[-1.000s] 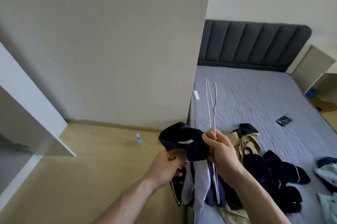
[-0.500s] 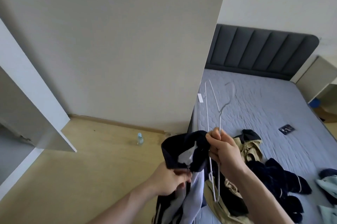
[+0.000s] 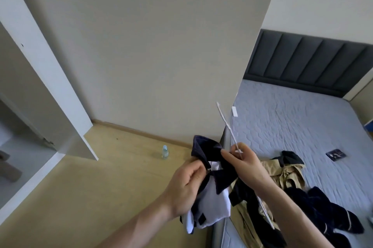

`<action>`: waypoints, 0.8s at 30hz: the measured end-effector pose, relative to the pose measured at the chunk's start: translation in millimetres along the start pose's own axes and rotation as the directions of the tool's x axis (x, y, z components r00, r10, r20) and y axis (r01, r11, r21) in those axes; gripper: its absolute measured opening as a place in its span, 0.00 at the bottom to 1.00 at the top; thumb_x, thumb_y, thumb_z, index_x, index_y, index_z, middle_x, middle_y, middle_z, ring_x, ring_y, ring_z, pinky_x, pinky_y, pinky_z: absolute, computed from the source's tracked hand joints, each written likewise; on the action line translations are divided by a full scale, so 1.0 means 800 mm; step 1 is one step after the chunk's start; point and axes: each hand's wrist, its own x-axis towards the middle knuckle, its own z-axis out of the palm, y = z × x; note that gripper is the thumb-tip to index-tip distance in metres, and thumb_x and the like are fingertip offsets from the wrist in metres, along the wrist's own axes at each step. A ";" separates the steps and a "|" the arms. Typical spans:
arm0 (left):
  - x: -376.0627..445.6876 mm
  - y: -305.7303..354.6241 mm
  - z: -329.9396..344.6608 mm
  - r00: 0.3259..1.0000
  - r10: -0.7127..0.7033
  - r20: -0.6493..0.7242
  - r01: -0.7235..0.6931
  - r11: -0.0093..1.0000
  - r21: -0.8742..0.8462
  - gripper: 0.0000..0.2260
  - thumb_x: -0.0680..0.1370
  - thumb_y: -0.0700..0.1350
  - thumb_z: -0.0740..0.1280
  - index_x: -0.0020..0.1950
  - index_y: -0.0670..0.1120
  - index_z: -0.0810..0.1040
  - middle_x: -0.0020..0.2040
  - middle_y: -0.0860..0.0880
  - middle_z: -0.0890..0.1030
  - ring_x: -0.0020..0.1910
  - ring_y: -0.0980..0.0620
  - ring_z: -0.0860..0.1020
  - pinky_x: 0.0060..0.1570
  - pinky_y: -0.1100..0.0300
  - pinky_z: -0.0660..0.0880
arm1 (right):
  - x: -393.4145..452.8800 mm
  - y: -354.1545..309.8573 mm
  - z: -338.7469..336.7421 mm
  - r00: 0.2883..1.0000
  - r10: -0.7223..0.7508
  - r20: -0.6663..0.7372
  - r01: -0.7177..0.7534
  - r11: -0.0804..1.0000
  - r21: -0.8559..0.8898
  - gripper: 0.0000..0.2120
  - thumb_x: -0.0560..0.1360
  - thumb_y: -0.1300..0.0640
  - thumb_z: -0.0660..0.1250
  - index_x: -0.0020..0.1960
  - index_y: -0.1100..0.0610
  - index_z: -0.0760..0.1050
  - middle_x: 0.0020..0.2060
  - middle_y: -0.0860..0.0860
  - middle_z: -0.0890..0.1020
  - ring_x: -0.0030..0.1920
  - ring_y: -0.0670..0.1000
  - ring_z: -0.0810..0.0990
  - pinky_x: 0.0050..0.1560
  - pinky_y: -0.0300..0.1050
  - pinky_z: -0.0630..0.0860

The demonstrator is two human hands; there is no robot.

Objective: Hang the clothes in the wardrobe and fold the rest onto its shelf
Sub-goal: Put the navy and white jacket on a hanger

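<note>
The navy-and-white garment [image 3: 210,193] hangs between your hands, in front of you at the near corner of the bed [image 3: 292,126]; its dark collar is bunched at the top and the white body droops below. The white wire hanger [image 3: 226,124] crosses the collar at a slant, one end raised toward the wall.

Risks, as judged from this position:
- The hanger end may catch inside the bunched collar rather than pass through, because the opening is not spread.
- The slack body may slide off if only the collar is supported.

Your left hand [image 3: 187,185] is closed, pinching the collar edge. Your right hand [image 3: 242,165] is closed around the hanger, fingertips touching the collar.

A beige garment [image 3: 286,177] and dark clothes [image 3: 323,209] lie on the bed.
</note>
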 end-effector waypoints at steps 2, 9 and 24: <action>-0.004 0.009 -0.004 1.000 0.027 -0.003 -0.027 0.999 -0.037 0.15 0.86 0.47 0.58 0.42 0.43 0.68 0.41 0.42 0.70 0.39 0.44 0.67 0.42 0.44 0.68 | -0.004 -0.011 0.006 0.998 -0.015 -0.057 0.005 0.986 -0.165 0.19 0.70 0.34 0.75 0.42 0.49 0.76 0.33 0.46 0.82 0.33 0.43 0.80 0.33 0.37 0.74; -0.005 0.024 -0.006 1.000 0.026 -0.005 -0.026 0.997 -0.069 0.14 0.86 0.47 0.57 0.45 0.40 0.72 0.43 0.45 0.75 0.42 0.46 0.73 0.47 0.45 0.73 | -0.015 -0.050 0.029 1.000 -0.003 -0.028 -0.006 0.953 -0.304 0.37 0.63 0.18 0.67 0.32 0.53 0.66 0.25 0.45 0.72 0.26 0.44 0.70 0.30 0.37 0.65; -0.028 -0.033 0.025 0.983 -0.125 -0.137 0.112 0.989 -0.094 0.16 0.85 0.48 0.63 0.37 0.47 0.71 0.38 0.49 0.73 0.38 0.56 0.71 0.40 0.63 0.69 | -0.038 -0.028 0.038 0.995 0.018 0.103 -0.024 0.998 0.059 0.12 0.82 0.52 0.68 0.46 0.54 0.87 0.41 0.55 0.88 0.44 0.54 0.87 0.48 0.47 0.81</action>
